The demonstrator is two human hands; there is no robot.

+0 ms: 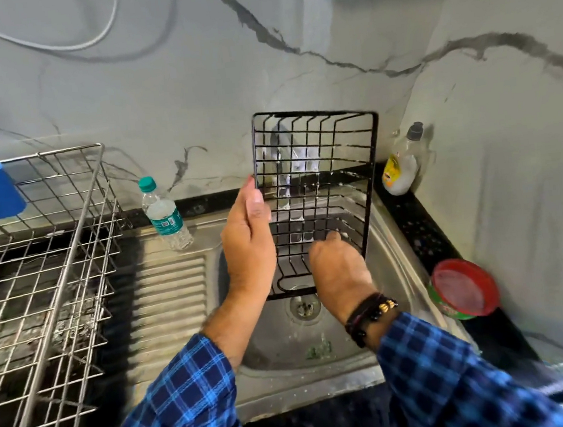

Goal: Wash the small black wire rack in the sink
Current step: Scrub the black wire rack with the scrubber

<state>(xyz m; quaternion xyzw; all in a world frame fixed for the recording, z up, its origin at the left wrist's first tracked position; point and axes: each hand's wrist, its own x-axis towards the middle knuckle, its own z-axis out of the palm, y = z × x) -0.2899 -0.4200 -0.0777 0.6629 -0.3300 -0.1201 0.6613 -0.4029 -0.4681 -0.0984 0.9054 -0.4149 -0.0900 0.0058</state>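
Rinsing or scrubbing step, as judged: small black wire rack (316,161) held upright over the sink (392,271), above its drain. Left hand (249,247) fingers pinch the rack's left edge; right hand (340,269) fingers curl onto its lower wires. The next move probably calls for turning the rack to reach unwashed wires. Bench: water bottle (165,214) at back edge, soap bottle (402,163) in back right corner, red-lidded tub (462,288) along right edge, steel basket (38,271) left. Walls marble-veined.
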